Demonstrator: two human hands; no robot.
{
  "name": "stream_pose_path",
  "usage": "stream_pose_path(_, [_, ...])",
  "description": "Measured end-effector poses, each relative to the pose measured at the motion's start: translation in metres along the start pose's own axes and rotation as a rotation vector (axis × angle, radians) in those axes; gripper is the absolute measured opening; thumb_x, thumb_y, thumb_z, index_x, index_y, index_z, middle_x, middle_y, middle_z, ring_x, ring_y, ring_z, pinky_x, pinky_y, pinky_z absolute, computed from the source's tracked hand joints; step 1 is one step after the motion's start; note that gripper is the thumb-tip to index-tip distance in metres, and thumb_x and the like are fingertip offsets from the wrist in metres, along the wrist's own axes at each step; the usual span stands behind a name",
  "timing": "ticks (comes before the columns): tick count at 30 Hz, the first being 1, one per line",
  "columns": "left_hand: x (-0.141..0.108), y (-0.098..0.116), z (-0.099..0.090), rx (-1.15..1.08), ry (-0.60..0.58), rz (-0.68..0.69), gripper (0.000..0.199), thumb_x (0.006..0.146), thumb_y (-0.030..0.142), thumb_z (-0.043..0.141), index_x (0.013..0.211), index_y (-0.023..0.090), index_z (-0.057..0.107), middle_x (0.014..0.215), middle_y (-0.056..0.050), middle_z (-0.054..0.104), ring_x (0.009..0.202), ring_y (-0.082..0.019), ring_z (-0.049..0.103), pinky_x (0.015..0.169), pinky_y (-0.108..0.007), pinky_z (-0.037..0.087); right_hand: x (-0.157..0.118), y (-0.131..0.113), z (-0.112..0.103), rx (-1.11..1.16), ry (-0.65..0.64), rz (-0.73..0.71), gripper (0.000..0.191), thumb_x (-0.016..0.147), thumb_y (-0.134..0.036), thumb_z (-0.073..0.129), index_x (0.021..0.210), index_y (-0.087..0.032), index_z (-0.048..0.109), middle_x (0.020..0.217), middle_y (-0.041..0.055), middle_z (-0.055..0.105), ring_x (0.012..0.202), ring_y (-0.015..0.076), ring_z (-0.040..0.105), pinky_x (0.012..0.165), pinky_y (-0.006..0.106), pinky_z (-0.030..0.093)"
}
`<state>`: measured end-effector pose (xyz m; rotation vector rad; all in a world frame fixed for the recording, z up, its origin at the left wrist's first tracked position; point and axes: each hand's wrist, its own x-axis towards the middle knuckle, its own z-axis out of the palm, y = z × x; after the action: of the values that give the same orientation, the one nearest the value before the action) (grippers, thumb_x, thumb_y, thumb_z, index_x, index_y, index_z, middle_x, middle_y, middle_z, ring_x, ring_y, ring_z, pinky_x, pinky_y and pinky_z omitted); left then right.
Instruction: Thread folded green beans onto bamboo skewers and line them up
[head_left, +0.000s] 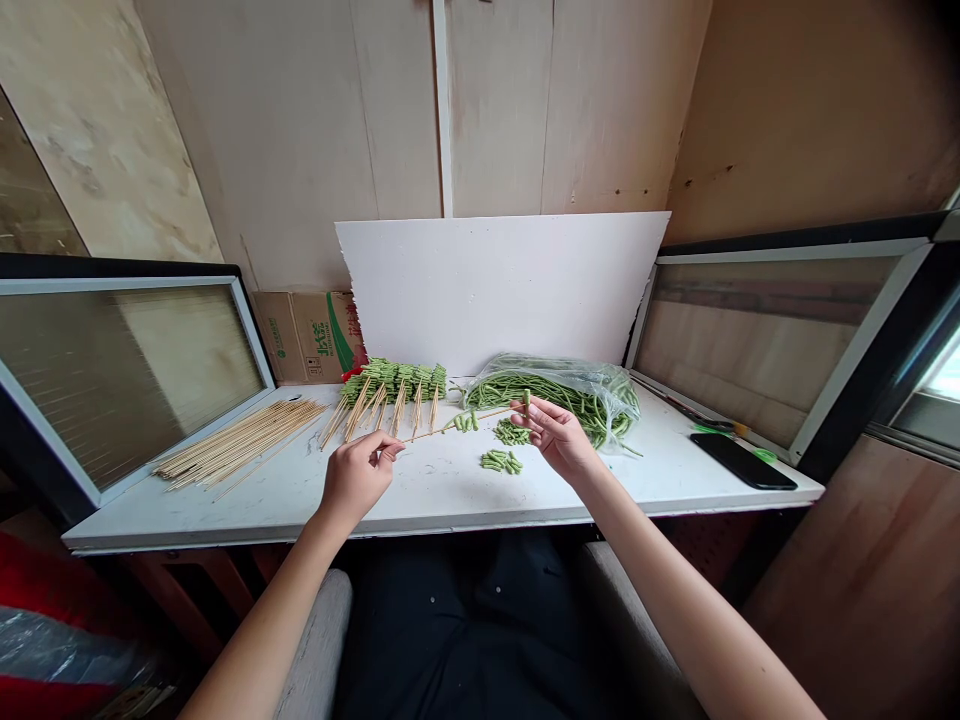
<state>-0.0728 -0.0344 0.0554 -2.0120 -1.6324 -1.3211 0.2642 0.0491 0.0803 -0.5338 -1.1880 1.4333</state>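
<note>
My left hand (361,474) pinches the lower end of a thin bamboo skewer (426,435). Several short green bean pieces (465,422) are threaded along it. At the skewer's far tip, my right hand (553,436) is closed on one more green bean piece (526,402), held upright between thumb and fingers. Below the skewer lie two small piles of cut green bean pieces, a nearer pile (501,461) and a farther pile (511,432). Behind my right hand, long whole green beans (551,390) fill a clear plastic bag (600,378).
Filled bean skewers (397,385) are stacked at the back, sticks toward me. Bare bamboo skewers (236,440) lie at the left of the white table (427,505). A black phone (742,462) rests on the right. A cardboard box (304,335) and white board (502,290) stand behind.
</note>
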Motion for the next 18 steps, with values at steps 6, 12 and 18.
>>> stream_pose_path(6, [0.000, 0.000, 0.000, 0.011, 0.008, -0.005, 0.019, 0.094, 0.026, 0.062, 0.080, 0.024, 0.075, 0.078, -0.001, 0.080, 0.061, -0.017, 0.065, 0.065, -0.028, 0.047, 0.001, 0.005, -0.003, 0.007, -0.001, 0.031, 0.037, 0.073, -0.041, 0.096, 0.103, -0.023, 0.084, 0.118, 0.0091, 0.080, 0.082, 0.0173, 0.075, 0.047, 0.024, 0.035])
stream_pose_path(12, [0.000, 0.000, 0.000, 0.021, 0.018, -0.016, 0.019, 0.091, 0.023, 0.061, 0.078, 0.024, 0.075, 0.077, -0.001, 0.080, 0.062, -0.018, 0.065, 0.065, -0.029, 0.048, 0.004, 0.014, -0.008, 0.005, -0.035, 0.042, 0.030, 0.077, -0.043, 0.093, 0.101, -0.025, 0.085, 0.117, 0.0067, 0.079, 0.048, 0.0037, 0.048, 0.043, 0.026, 0.038])
stream_pose_path(18, [-0.001, 0.000, 0.002, 0.052, 0.052, -0.010, 0.019, 0.090, 0.020, 0.061, 0.076, 0.025, 0.074, 0.075, -0.001, 0.079, 0.060, -0.018, 0.064, 0.064, -0.029, 0.046, 0.005, 0.016, -0.009, -0.019, -0.027, 0.022, 0.030, 0.076, -0.043, 0.094, 0.098, -0.025, 0.086, 0.114, 0.0068, 0.080, 0.048, 0.0043, 0.046, 0.044, 0.027, 0.040])
